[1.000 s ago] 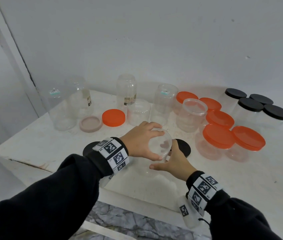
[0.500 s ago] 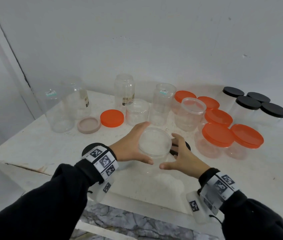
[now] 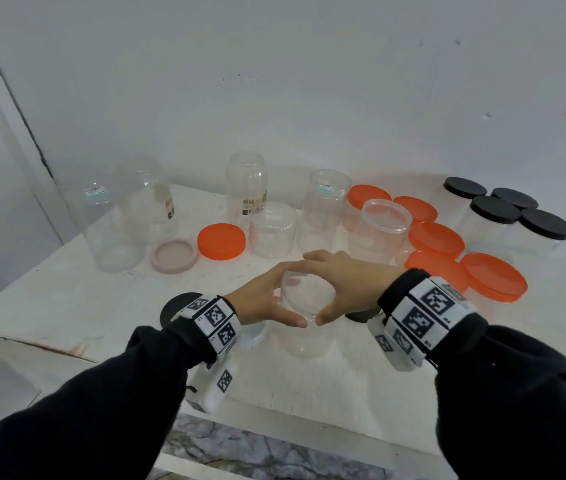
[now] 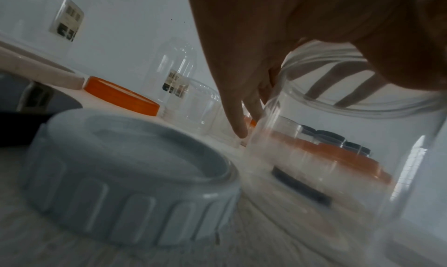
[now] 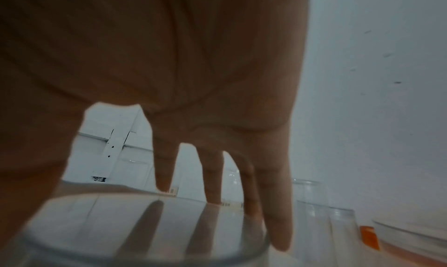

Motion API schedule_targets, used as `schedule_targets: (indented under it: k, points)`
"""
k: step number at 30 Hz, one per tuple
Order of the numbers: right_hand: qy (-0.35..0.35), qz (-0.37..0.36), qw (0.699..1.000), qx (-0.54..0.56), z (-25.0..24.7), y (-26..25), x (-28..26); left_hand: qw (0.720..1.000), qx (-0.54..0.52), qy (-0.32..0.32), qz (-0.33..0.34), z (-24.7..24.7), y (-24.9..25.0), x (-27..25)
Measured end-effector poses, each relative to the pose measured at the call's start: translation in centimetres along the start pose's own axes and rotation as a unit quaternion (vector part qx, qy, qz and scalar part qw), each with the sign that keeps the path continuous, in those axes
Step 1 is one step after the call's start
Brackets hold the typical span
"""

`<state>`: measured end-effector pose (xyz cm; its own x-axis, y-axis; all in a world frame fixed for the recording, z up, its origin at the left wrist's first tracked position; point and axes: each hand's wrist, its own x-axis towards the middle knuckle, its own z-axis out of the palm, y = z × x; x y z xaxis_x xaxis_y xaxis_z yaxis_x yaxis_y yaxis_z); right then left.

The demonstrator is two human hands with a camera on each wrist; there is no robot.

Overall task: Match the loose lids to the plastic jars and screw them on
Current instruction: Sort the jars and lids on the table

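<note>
**Clear lid going onto the front jar; roughly half the set capped**

Done, as far as visible: five jars with orange lids [image 3: 435, 239] and four with black lids [image 3: 494, 209] stand grouped at the right of the table [image 3: 49, 299]. One clear jar with a clear lid [image 3: 383, 211] beside them also looks closed.

In hand: the front jar [image 3: 304, 341] stands upright near the table's front edge. The left hand [image 3: 257, 299] and the right hand [image 3: 350, 289] both curl round the clear lid [image 3: 305, 296] at its mouth, thumbs on the near side, fingers on the far side. The right wrist view shows fingertips over the lid's rim. I can't tell whether the threads are engaged or how tight it is.

Left, my read: several uncapped clear jars at the back-left, a large one [image 3: 115, 233], a bottle-shaped one [image 3: 246, 188], a tall one [image 3: 323, 209] and a short one [image 3: 272, 230]. Some seem to stand mouth down.

Loose lids: orange lid [image 3: 220, 241], pinkish lid [image 3: 174, 255], grey ribbed lid [image 4: 135, 167] just left of the front jar, plus black lids partly hidden behind each wrist.

Contents: every jar looks empty.
</note>
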<state>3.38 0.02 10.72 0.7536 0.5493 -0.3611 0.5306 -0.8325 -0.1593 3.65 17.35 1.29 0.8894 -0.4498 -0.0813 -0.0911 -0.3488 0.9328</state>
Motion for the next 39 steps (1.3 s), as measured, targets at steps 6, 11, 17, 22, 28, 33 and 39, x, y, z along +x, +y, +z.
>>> schedule_targets:
  k: [6,11,17,22,28,33,39]
  points:
    - [-0.013,-0.001,1.0,-0.021,-0.7,-0.1,0.7,1.0,-0.008,-0.001,0.011,0.0,-0.2,0.2]
    - [0.051,0.065,0.994,-0.076,-0.1,-0.7,0.8,1.0,0.002,0.003,0.018,0.0,-0.7,0.4]
    - [-0.048,0.001,0.998,-0.048,-0.9,-0.3,0.2,1.0,-0.004,0.008,0.011,0.2,-0.9,0.4]
    - [-0.017,0.017,0.998,-0.055,-1.0,-0.5,0.8,1.0,-0.01,0.005,0.015,0.2,-1.0,0.4]
    - [-0.015,0.026,0.999,-0.029,-1.1,-0.2,1.1,1.0,-0.007,0.003,0.013,0.2,-1.0,0.4]
    - [-0.041,-0.01,0.999,-0.029,-0.9,-0.3,0.7,1.0,-0.015,0.005,0.011,0.3,-0.8,0.2]
    - [0.012,0.04,0.998,-0.041,-0.5,-0.4,1.3,1.0,0.001,0.004,0.006,0.2,-0.8,0.1]
